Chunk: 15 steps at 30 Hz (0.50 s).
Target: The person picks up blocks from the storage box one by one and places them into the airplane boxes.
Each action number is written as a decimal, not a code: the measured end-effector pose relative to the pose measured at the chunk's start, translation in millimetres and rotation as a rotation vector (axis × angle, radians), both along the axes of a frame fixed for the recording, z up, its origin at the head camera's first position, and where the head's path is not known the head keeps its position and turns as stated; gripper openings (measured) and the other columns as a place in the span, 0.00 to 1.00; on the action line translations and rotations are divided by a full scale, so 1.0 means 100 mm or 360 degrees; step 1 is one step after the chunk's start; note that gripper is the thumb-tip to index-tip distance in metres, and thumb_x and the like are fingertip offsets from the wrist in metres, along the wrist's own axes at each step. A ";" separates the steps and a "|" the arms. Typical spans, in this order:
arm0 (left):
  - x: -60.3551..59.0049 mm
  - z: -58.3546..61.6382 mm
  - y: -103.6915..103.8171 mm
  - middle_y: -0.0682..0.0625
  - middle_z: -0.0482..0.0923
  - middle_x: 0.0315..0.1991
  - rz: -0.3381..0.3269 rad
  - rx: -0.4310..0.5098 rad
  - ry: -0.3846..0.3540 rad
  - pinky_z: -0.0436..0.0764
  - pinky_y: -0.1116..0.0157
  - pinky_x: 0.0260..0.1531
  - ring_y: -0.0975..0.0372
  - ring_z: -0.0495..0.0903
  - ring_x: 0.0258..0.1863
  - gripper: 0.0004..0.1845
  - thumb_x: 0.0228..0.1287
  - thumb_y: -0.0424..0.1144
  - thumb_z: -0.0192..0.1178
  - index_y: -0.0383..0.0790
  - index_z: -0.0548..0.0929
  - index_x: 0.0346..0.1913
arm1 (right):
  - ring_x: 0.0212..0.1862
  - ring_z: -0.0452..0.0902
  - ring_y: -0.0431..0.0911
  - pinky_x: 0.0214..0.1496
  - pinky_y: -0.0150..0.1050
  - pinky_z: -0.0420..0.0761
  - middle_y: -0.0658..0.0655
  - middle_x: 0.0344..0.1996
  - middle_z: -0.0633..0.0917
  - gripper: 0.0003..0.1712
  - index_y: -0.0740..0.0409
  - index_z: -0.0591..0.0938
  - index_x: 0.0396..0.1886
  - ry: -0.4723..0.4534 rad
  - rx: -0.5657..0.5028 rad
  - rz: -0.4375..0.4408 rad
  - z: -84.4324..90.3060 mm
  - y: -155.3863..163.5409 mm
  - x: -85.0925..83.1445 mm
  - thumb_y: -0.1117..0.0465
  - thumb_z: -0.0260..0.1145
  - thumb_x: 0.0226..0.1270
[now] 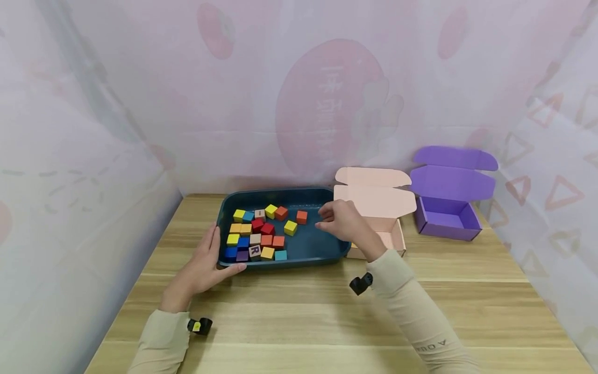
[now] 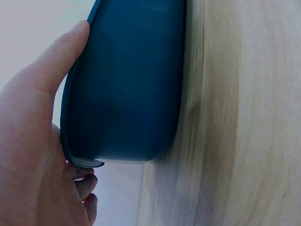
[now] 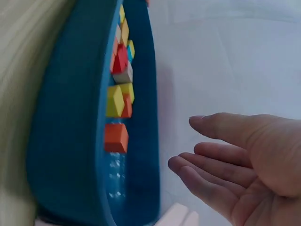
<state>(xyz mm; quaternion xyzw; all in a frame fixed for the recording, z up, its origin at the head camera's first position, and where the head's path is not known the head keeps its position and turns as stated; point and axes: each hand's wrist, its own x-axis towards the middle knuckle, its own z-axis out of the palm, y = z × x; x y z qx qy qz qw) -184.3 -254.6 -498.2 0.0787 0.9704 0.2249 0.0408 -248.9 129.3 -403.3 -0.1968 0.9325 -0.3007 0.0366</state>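
On the left, the left hand (image 1: 203,265) rests on the desk (image 1: 299,322) with its palm against the near-left corner of the dark teal tray (image 1: 322,196), thumb lying along the near rim and fingers fairly straight, a bracing hold that seems meant to keep the tray from sliding rather than a closed grip. The left wrist view shows what the head view cannot: the thumb (image 2: 56,61) reaches over the rim of the tray (image 2: 131,80) while the lower fingers curl loosely beneath its edge. Inside the tray, coloured wooden cubes (image 1: 256,236) cluster toward the left half, with an orange cube (image 1: 301,217) apart nearer the middle. The right hand (image 1: 340,222) hovers above the tray's right end, fingers loosely bent and holding nothing. The right wrist view confirms this, with the palm (image 3: 244,165) open and empty and the orange cube (image 3: 115,137) nearest it. Just right of the tray sits an open pink box (image 1: 374,200), and farther right an open purple box (image 1: 448,208), both with lids raised toward the far wall.
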 end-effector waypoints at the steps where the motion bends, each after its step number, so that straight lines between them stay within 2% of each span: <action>1: 0.00 0.00 0.00 0.34 0.29 0.87 0.0000 -0.0001 -0.0004 0.54 0.30 0.78 0.34 0.42 0.84 0.72 0.62 0.78 0.60 0.34 0.31 0.85 | 0.54 0.89 0.52 0.58 0.46 0.90 0.62 0.53 0.90 0.22 0.64 0.86 0.59 -0.0013 -0.0004 0.0003 -0.04 -0.05 -0.01 0.56 0.74 0.71; 10: 0.02 0.00 0.01 0.34 0.29 0.87 0.0000 0.0013 -0.0013 0.54 0.31 0.78 0.33 0.41 0.84 0.71 0.63 0.76 0.61 0.34 0.32 0.85 | 0.53 0.88 0.52 0.60 0.45 0.89 0.63 0.54 0.90 0.24 0.65 0.86 0.59 -0.0089 -0.0074 -0.0022 -0.48 -0.44 -0.18 0.58 0.77 0.69; 15: 0.02 0.01 0.01 0.34 0.28 0.87 0.0009 0.0008 -0.0012 0.54 0.31 0.79 0.34 0.41 0.85 0.71 0.63 0.76 0.60 0.34 0.32 0.85 | 0.53 0.87 0.52 0.63 0.47 0.88 0.63 0.53 0.90 0.21 0.65 0.86 0.58 -0.0104 -0.0114 -0.0101 -0.64 -0.61 -0.27 0.60 0.76 0.69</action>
